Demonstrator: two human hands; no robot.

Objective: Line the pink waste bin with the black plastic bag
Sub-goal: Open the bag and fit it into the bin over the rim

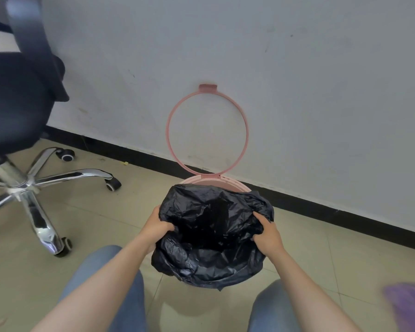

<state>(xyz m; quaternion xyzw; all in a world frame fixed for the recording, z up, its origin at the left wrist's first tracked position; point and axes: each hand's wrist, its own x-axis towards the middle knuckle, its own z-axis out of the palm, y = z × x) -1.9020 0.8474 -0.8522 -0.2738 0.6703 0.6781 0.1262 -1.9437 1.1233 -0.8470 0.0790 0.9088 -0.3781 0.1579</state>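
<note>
The pink waste bin [225, 184] stands on the floor against the wall, mostly hidden by the black plastic bag [211, 250] spread open over its mouth. Only the bin's far rim shows. Its pink retaining ring [169, 130] is flipped up and leans on the wall. My left hand [157, 227] grips the bag's left edge. My right hand [267, 233] grips the bag's right edge. The bag's near side drapes over the bin's front.
A black office chair [12, 99] with a chrome wheeled base [34, 185] stands at the left. The grey wall [297, 92] with a black skirting is right behind the bin. My knees in jeans [98, 279] flank the bin. A blurred purple object [410, 305] lies at the lower right.
</note>
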